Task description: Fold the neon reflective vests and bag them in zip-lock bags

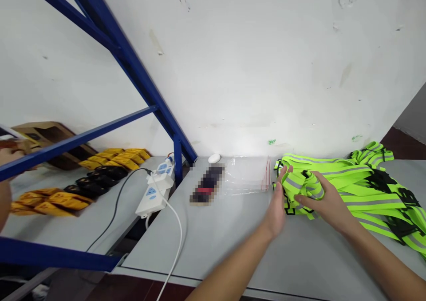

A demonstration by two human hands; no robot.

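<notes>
A neon yellow-green reflective strap [301,184] with a grey stripe is rolled into a small bundle at the right of the grey table. My right hand [328,201] grips the bundle from the right, thumb in front and fingers over the far side. Against its left side rests my left hand [278,201], its fingers partly hidden behind the roll. More reflective straps [372,201], with black buckles and black patches, lie flat just behind and to the right. Under the bundle, some black buckles [290,211] show.
Left of my hands lie clear plastic bags [248,176], a blurred-out flat object [208,185] and a white round item [214,158]. A power strip [155,190] with cables sits by the blue frame [143,79]. Beyond are yellow packets [53,201], black items [96,181] and another person's arm [5,199].
</notes>
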